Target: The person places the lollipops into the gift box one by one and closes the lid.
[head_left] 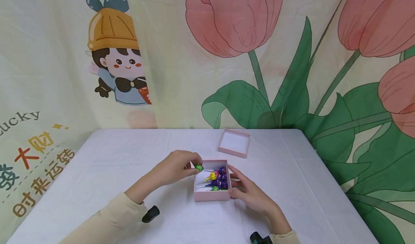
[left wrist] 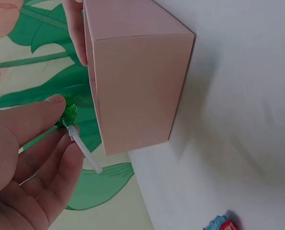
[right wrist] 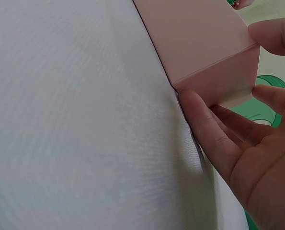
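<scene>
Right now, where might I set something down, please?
The table is bare right of the right hand, and left of the lid behind the left hand. Crowded: the box of lollipops, between both hands, and left of it, where a sweet lies.

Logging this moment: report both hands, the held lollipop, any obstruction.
Left fingers pinching green lollipop. Right fingers touching pink box. Lid lying apart, beyond box; nothing visibly obstructing.
</scene>
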Motion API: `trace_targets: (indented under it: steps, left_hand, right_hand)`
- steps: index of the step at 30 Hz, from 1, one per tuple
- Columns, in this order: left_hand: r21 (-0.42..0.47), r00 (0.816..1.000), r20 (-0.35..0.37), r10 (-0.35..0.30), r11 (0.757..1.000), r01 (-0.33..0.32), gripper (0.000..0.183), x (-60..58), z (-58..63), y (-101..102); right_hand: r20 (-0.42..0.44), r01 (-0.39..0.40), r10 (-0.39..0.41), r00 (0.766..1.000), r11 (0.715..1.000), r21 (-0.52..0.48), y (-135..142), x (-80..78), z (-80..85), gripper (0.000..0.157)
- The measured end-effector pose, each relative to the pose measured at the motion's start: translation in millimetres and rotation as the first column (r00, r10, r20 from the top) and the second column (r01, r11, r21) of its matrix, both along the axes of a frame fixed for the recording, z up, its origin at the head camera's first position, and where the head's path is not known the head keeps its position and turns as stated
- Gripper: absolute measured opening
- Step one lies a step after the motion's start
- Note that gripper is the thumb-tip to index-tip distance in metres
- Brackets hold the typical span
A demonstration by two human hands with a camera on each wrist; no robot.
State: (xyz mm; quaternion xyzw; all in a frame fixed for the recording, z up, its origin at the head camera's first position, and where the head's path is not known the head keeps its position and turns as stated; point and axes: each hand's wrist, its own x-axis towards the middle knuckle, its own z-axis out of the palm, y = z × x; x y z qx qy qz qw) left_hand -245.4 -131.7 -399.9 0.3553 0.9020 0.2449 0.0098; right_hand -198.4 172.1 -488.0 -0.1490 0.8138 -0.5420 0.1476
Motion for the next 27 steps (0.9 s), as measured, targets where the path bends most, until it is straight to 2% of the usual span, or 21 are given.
trace_targets:
  steps: [10,27]
  left_hand:
    - [0.017,0.999,0.024,-0.024,1.0,0.024,0.023,1.8,-0.9,15.8]
    - [0.031,0.994,-0.004,-0.106,0.994,0.106,0.02,2.2,-9.7,44.8]
  right_hand:
    - [0.0,0.003,-0.003,1.0,1.0,0.006,-0.8,-0.3,0.9,0.077]
    - [-0.004,-0.02,0.02,1.0,1.0,-0.017,1.2,0.5,1.1,0.076]
